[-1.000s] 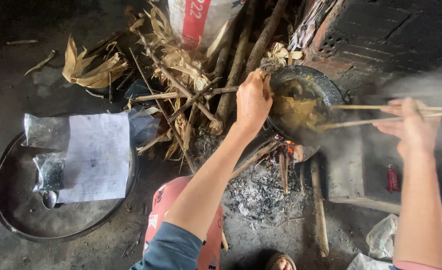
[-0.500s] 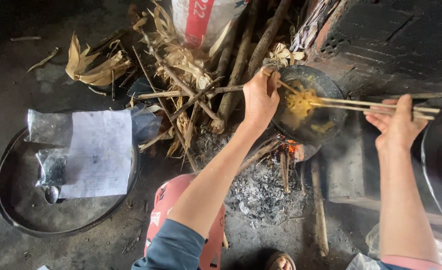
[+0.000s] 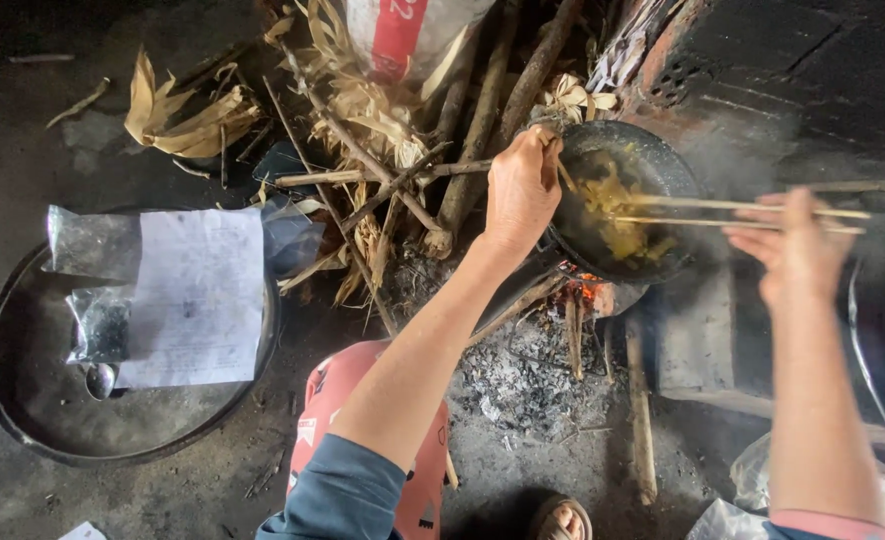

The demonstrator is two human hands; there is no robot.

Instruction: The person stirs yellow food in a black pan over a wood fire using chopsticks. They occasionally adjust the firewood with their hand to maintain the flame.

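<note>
— Start at the left edge. What lies there?

— A wide, dark metal tray (image 3: 22,420) on the ground. On it lie a white sheet of paper (image 3: 197,295), two clear plastic bags (image 3: 97,320) and a spoon (image 3: 100,380). Above it, dry husks (image 3: 177,120) lie scattered, and next to them is a heap of sticks and branches (image 3: 462,150) with a white and red sack (image 3: 402,30) at the top.

— And the left hand?

— The left hand (image 3: 520,190) reaches forward over the sticks, with its fingers curled shut around the near rim of the black pan (image 3: 662,165). The pan's bowl lies just to the right of that hand, touching it at the rim.

— Where does the pan sit?

— Over a small fire: embers (image 3: 582,290) glow right beneath it, and grey ash (image 3: 522,370) spreads on the ground below. Yellowish food (image 3: 617,215) lies inside the pan, a little to the right of the gripping fingers.

— Now the right side.

— The right hand (image 3: 797,250) is held out to the right of the pan, well clear of its rim. It is closed on a pair of long chopsticks (image 3: 722,212), which run leftward from the hand; their tips are in the food. The hand is blurred, so the exact finger placement is hard to tell. Smoke or steam drifts above it, before a dark brick wall (image 3: 812,70).

— Anything nearer the person?

— A pink patterned cloth (image 3: 327,400) beneath the left forearm, and a sandalled foot (image 3: 562,520) at the bottom edge.
</note>
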